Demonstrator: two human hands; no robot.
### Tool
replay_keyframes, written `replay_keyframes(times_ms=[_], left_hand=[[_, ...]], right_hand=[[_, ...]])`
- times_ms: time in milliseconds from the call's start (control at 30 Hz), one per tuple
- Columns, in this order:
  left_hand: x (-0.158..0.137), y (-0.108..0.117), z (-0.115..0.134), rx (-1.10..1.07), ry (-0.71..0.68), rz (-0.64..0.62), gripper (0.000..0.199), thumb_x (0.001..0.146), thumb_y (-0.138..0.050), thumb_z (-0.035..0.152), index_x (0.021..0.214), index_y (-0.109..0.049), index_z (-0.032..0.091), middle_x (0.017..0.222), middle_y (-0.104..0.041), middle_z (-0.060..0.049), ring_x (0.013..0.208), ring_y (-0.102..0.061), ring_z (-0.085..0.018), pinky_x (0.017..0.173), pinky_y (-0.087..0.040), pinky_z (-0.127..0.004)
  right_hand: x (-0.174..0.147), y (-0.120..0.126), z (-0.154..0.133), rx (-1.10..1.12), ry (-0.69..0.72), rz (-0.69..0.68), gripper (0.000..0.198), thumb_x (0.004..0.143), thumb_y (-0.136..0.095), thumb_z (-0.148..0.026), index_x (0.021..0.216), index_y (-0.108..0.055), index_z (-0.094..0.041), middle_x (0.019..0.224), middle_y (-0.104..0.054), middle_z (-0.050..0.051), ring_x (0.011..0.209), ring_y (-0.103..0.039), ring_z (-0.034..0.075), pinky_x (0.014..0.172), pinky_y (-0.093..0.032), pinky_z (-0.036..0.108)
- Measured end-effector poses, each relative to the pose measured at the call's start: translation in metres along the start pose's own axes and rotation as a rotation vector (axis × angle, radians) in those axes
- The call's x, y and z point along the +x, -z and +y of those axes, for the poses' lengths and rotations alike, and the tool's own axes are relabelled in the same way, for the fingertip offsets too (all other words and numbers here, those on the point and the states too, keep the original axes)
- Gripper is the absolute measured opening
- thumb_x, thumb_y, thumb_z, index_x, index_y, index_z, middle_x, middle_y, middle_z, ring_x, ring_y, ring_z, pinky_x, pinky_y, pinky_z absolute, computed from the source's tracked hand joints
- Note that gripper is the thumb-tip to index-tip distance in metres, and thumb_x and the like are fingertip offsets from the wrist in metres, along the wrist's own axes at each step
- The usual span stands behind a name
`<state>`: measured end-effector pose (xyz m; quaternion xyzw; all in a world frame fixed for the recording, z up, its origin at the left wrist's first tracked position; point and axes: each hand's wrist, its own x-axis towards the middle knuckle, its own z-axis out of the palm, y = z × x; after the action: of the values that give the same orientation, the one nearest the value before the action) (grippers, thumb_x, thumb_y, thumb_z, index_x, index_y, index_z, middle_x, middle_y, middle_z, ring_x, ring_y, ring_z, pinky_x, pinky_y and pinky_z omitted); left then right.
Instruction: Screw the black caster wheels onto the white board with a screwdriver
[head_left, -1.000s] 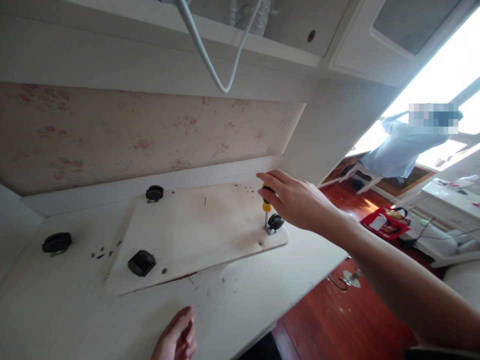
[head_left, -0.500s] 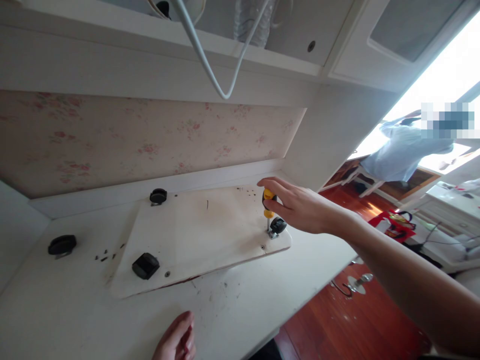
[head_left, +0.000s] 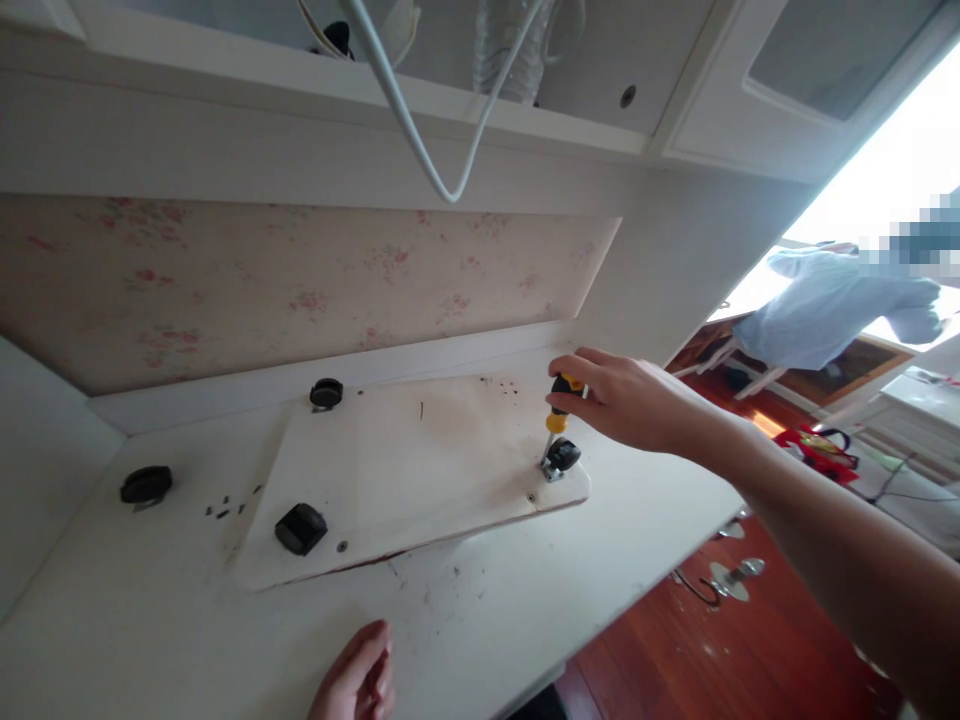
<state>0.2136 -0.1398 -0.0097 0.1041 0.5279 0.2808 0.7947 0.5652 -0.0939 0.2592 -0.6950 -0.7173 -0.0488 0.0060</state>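
Observation:
My right hand [head_left: 634, 402] is wrapped round the yellow and black handle of a screwdriver [head_left: 556, 421]. The shaft slants down, its tip at the metal plate of a black caster [head_left: 565, 455] near the right end of a white board [head_left: 420, 470]. Two more black casters, one at the near left [head_left: 301, 528] and one at the far left [head_left: 326, 393], stand on the board. Low in the picture, my left hand [head_left: 352, 675] is loosely curled by the table's near side, apart from the board; nothing shows in its fingers.
Another black caster [head_left: 146, 486] lies on the white tabletop [head_left: 187, 640], beside several small dark screws [head_left: 223, 508]. A white cable [head_left: 450, 190] hangs down from the shelf above. Beyond the table's right edge are a red floor [head_left: 645, 650] and a person in light blue [head_left: 825, 305].
The screwdriver has gone from nearly upright to leaning, its handle now further right with my right hand. The whole view has shifted slightly. My left hand stays curled in place.

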Motion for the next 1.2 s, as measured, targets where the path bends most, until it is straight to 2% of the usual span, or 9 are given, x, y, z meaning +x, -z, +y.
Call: replay_keyframes(times_ms=[67, 200, 367, 500, 667, 867, 1000, 1133, 1200], left_hand=[[0.000, -0.002, 0.000, -0.011, -0.008, 0.003, 0.055, 0.038, -0.097, 0.048, 0.066, -0.060, 0.017, 0.052, -0.048, 0.005, 0.043, -0.033, -0.005, 0.042, -0.024, -0.018], [-0.002, -0.007, 0.001, -0.020, -0.018, 0.011, 0.055, 0.037, -0.098, 0.045, 0.067, -0.062, 0.017, 0.052, -0.049, 0.005, 0.044, -0.034, -0.005, 0.042, -0.027, -0.019], [-0.003, -0.007, 0.000, -0.039, -0.020, 0.013, 0.053, 0.038, -0.098, 0.045, 0.066, -0.062, 0.017, 0.051, -0.048, 0.005, 0.044, -0.034, -0.006, 0.042, -0.028, -0.019], [0.000, -0.003, -0.002, -0.027, -0.006, 0.006, 0.053, 0.039, -0.097, 0.046, 0.066, -0.062, 0.017, 0.050, -0.047, 0.005, 0.043, -0.034, -0.006, 0.042, -0.026, -0.019], [0.000, -0.002, -0.001, -0.037, -0.017, 0.024, 0.053, 0.039, -0.097, 0.046, 0.065, -0.061, 0.017, 0.050, -0.047, 0.005, 0.043, -0.032, -0.006, 0.042, -0.026, -0.019], [-0.002, 0.005, 0.000, -0.019, 0.011, 0.006, 0.051, 0.044, -0.095, 0.049, 0.067, -0.061, 0.018, 0.050, -0.045, 0.005, 0.044, -0.033, -0.006, 0.043, -0.025, -0.019], [0.001, 0.009, -0.003, -0.030, 0.013, 0.005, 0.048, 0.048, -0.095, 0.047, 0.069, -0.062, 0.018, 0.051, -0.045, 0.005, 0.044, -0.033, -0.006, 0.044, -0.025, -0.019], [0.002, 0.007, -0.003, -0.042, 0.011, 0.010, 0.050, 0.045, -0.096, 0.045, 0.069, -0.062, 0.018, 0.052, -0.046, 0.005, 0.045, -0.033, -0.006, 0.044, -0.027, -0.020], [0.002, 0.004, -0.002, -0.043, 0.001, 0.014, 0.050, 0.044, -0.096, 0.045, 0.068, -0.061, 0.018, 0.052, -0.046, 0.005, 0.045, -0.033, -0.006, 0.044, -0.027, -0.020]], right_hand=[[0.002, 0.005, -0.002, -0.148, -0.060, -0.009, 0.044, 0.097, -0.033, -0.060, 0.107, -0.058, -0.025, 0.098, -0.067, 0.005, 0.073, -0.065, 0.024, 0.056, -0.039, 0.034], [0.006, 0.014, -0.008, -0.111, 0.014, -0.107, 0.040, 0.100, -0.031, -0.051, 0.127, -0.047, -0.026, 0.117, -0.066, 0.006, 0.074, -0.067, 0.023, 0.056, -0.037, 0.033], [0.011, 0.025, -0.013, -0.315, -0.042, -0.205, 0.049, 0.097, -0.030, -0.060, 0.100, -0.061, -0.022, 0.082, -0.071, 0.009, 0.074, -0.068, 0.030, 0.059, -0.037, 0.035], [0.013, 0.029, -0.012, -0.204, 0.107, -0.267, 0.043, 0.095, -0.040, -0.052, 0.130, -0.047, -0.029, 0.109, -0.071, 0.007, 0.080, -0.069, 0.028, 0.062, -0.039, 0.036], [0.019, 0.031, -0.014, -0.375, 0.052, -0.304, 0.042, 0.097, -0.035, -0.054, 0.110, -0.059, -0.022, 0.073, -0.069, 0.009, 0.071, -0.067, 0.031, 0.057, -0.036, 0.036], [0.018, 0.039, -0.020, -0.223, 0.114, -0.419, 0.037, 0.094, -0.044, -0.050, 0.120, -0.056, -0.025, 0.092, -0.072, 0.009, 0.075, -0.067, 0.028, 0.060, -0.037, 0.036], [0.017, 0.041, -0.024, -0.380, 0.022, -0.383, 0.052, 0.095, -0.035, -0.061, 0.098, -0.066, -0.019, 0.078, -0.070, 0.013, 0.077, -0.067, 0.033, 0.064, -0.039, 0.039], [0.015, 0.040, -0.021, -0.247, 0.112, -0.351, 0.043, 0.095, -0.041, -0.055, 0.121, -0.056, -0.025, 0.102, -0.072, 0.011, 0.087, -0.068, 0.033, 0.063, -0.038, 0.038], [0.014, 0.042, -0.019, -0.234, 0.132, -0.397, 0.036, 0.094, -0.047, -0.047, 0.123, -0.053, -0.027, 0.100, -0.072, 0.009, 0.083, -0.068, 0.031, 0.061, -0.037, 0.036]])
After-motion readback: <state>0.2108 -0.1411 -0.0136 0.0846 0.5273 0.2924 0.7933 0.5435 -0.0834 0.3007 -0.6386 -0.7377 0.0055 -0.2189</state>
